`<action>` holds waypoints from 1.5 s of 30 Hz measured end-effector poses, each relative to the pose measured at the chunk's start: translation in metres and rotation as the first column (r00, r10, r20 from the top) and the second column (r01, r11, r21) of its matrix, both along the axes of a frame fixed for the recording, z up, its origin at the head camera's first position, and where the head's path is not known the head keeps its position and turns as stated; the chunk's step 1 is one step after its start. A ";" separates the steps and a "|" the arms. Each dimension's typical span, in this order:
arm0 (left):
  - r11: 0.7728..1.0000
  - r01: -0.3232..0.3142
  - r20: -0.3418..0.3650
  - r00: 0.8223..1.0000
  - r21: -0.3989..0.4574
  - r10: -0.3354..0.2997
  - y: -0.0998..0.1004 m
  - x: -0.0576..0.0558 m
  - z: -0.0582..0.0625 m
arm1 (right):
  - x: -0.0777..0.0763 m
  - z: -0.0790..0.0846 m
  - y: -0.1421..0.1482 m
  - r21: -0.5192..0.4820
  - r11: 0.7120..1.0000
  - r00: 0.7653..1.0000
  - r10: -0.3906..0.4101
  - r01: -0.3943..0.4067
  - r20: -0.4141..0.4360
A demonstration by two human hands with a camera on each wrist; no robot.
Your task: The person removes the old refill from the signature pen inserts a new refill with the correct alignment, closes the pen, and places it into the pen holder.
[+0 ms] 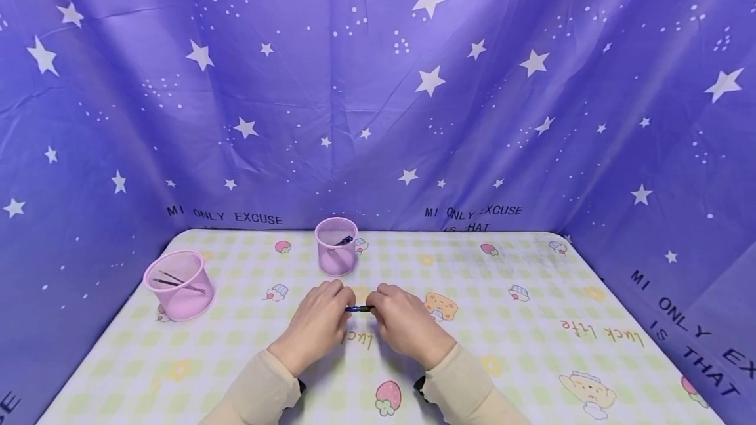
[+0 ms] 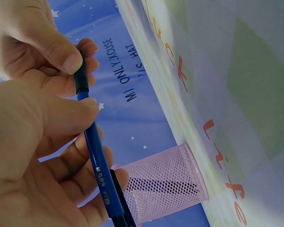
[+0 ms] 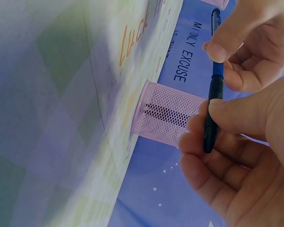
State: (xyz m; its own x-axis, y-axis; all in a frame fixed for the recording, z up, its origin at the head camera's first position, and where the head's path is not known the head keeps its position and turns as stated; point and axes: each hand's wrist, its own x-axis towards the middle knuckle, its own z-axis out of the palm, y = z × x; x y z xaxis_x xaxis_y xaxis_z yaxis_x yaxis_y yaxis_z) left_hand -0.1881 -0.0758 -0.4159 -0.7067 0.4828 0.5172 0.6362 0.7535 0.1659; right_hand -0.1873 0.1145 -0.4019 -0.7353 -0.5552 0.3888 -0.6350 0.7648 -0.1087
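Note:
Both hands hold one pen (image 2: 98, 158) above the table, its barrel blue and its grip end black. My left hand (image 1: 316, 320) pinches the blue barrel between thumb and fingers. The black ribbed grip end (image 3: 211, 116) is pinched by my right hand (image 1: 407, 321), thumb on top. In the right wrist view the blue and black parts meet in line, with the tip end pointing away from the left hand. Just beyond the hands stands a pink mesh pen cup (image 1: 336, 258) with a dark pen (image 1: 344, 241) inside.
A second pink mesh cup (image 1: 184, 294) at the left holds a few thin dark refills or sticks (image 1: 171, 281). The table (image 1: 502, 359) has a checked cloth with cartoon prints. A purple star-patterned curtain (image 1: 331, 97) surrounds its back and sides.

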 end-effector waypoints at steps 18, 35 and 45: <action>1.000 -0.001 0.010 1.000 -0.025 0.001 0.001 0.001 -0.001 | 0.000 0.000 0.002 0.003 1.000 1.000 -0.005 0.005 -0.003; 1.000 0.000 0.004 1.000 -0.009 0.000 0.001 0.000 -0.002 | -0.001 -0.002 0.000 -0.015 1.000 1.000 -0.004 0.004 -0.009; 1.000 0.016 -0.011 1.000 0.018 -0.016 0.000 0.000 -0.002 | 0.000 -0.001 0.000 -0.015 1.000 1.000 0.004 -0.004 -0.009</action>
State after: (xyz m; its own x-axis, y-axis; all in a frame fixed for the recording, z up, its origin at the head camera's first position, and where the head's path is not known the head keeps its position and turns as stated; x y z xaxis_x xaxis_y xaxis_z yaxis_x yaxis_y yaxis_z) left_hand -0.1884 -0.0760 -0.4176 -0.6935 0.4842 0.5335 0.6499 0.7401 0.1730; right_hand -0.1876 0.1144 -0.4031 -0.7295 -0.5521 0.4039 -0.6389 0.7608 -0.1141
